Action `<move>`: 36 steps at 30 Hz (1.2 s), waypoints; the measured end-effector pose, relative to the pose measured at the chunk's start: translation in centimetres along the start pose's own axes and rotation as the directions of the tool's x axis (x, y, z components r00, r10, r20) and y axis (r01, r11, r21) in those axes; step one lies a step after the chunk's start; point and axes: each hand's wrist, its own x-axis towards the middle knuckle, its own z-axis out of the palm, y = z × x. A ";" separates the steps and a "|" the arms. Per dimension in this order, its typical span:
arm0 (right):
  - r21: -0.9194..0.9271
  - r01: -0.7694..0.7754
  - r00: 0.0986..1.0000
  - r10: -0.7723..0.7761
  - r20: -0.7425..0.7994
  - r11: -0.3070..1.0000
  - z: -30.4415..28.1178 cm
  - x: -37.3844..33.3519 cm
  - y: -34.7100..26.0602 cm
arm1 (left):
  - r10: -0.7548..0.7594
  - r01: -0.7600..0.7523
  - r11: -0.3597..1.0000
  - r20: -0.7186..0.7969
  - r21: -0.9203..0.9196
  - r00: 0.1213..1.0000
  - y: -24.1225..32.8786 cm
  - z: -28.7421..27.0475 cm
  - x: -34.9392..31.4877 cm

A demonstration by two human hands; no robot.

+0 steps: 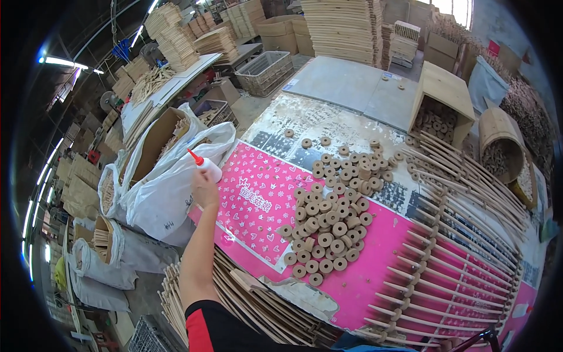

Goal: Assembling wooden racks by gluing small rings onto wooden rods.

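My left hand (204, 189) reaches out to the left and is closed round a white squeeze bottle (213, 171) with a red pointed nozzle. The bottle is just over the left edge of the pink patterned sheet (258, 199). To its right lies a heap of round wooden discs with centre holes (325, 226). Further right, a row of thin wooden rods (463, 273) lies side by side, with a line of discs (421, 267) across them. At the lower right edge a small skin-coloured patch (451, 344) may be my right hand; its fingers cannot be made out.
White sacks (158, 202) and an open carton (155, 141) stand left of the table. Bundled long sticks (258, 305) lie at the near edge. A wooden box (443, 88) holding discs lies on its side at the far right, near loose rods (469, 170). Stacked boards (343, 29) rise behind.
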 end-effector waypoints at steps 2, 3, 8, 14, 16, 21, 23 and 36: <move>0.028 -0.006 1.000 0.007 -0.011 1.000 -0.2 -0.4 0.0 | 0.377 -0.361 0.925 0.387 -0.117 0.842 3.9 1.2 -1.3; 0.028 -0.016 1.000 0.016 -0.010 0.999 -0.2 -0.9 0.0 | 0.464 -0.372 0.885 0.456 -0.281 0.760 5.5 2.6 -2.0; 0.076 -0.011 0.999 0.014 -0.033 0.997 1.1 -0.9 0.5 | 0.648 -0.436 0.751 0.425 -0.497 0.632 12.3 15.3 -4.4; 0.008 -0.101 0.995 0.101 -0.023 0.995 -0.4 0.8 -2.2 | 0.499 -0.505 0.851 0.530 -0.147 0.686 16.9 21.1 -7.1; 0.017 -0.078 0.996 0.079 -0.045 0.997 -0.2 1.3 -2.1 | 0.624 -0.536 0.782 0.382 -0.319 0.682 17.5 21.5 -8.1; -0.076 0.036 0.991 -0.046 -0.129 0.996 1.6 -0.6 0.6 | 0.833 -0.534 0.518 0.252 -0.669 0.493 22.7 20.3 -14.3; -0.019 -0.031 0.996 0.029 -0.083 0.999 0.7 0.1 -0.7 | 0.886 -0.537 0.419 0.202 -0.732 0.417 22.8 20.6 -15.5; 0.134 -0.034 0.984 0.057 -0.171 0.990 -0.7 1.1 -2.6 | 0.885 -0.676 0.441 0.410 -0.590 0.220 25.4 12.3 -22.0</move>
